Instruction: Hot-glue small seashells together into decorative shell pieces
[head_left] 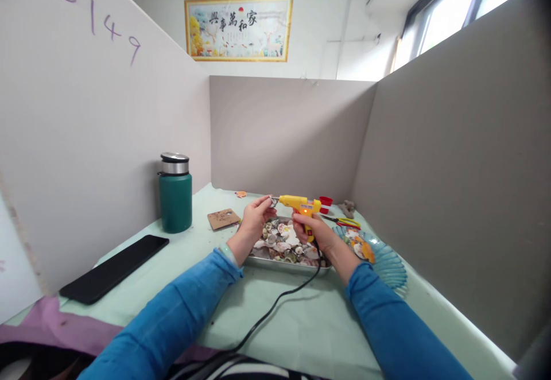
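Observation:
My right hand [313, 228] is wrapped round the handle of a yellow hot glue gun [297, 202], whose small light glows orange. Its nozzle points left and meets a small, pale shell-like piece [272, 202] pinched in the fingers of my left hand [256, 218]. The piece is partly hidden by my fingertips. Both hands are raised above a metal tray [279, 265] heaped with many seashells [282, 245]. From the gun's handle a black cord [275, 305] runs down across the table toward me.
Left stand a green bottle [175, 202], a long black flat object [116, 268] and a brown card [223, 219]. On the right are a blue shell-shaped plate [394, 271] holding colourful pieces, yellow-handled scissors [348, 223] and a red cup [326, 203]. Grey partitions [293, 133] enclose the table.

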Tool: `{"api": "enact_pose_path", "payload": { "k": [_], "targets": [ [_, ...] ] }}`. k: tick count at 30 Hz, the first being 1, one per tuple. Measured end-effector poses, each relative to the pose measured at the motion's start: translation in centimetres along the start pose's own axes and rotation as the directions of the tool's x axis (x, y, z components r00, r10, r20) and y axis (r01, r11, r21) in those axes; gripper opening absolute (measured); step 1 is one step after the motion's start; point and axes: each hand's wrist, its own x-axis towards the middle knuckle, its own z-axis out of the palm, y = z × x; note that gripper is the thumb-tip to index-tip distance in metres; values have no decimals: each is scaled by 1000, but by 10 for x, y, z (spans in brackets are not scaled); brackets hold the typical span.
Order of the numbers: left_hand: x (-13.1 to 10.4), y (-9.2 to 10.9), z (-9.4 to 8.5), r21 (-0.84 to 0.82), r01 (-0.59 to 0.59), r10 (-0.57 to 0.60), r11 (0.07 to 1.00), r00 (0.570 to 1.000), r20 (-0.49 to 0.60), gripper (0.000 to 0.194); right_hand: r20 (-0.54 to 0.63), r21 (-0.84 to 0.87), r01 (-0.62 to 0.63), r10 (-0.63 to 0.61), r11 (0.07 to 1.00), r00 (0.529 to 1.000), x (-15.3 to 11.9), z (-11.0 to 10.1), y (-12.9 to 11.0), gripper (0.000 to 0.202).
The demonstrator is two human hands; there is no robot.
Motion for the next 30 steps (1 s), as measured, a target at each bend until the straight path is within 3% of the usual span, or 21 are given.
{"api": "enact_pose_path", "payload": {
  "k": [14,30],
  "targets": [
    [-2,4,3,-47,10,-12,999,999,-46,32,21,-15,-18,19,1000,1000,-3,6,-8,23],
    [0,-3,-2,38,-3,2,999,1000,31,36,5,-36,28,-28,999,1000,1,-1,1,27]
  ]
}}
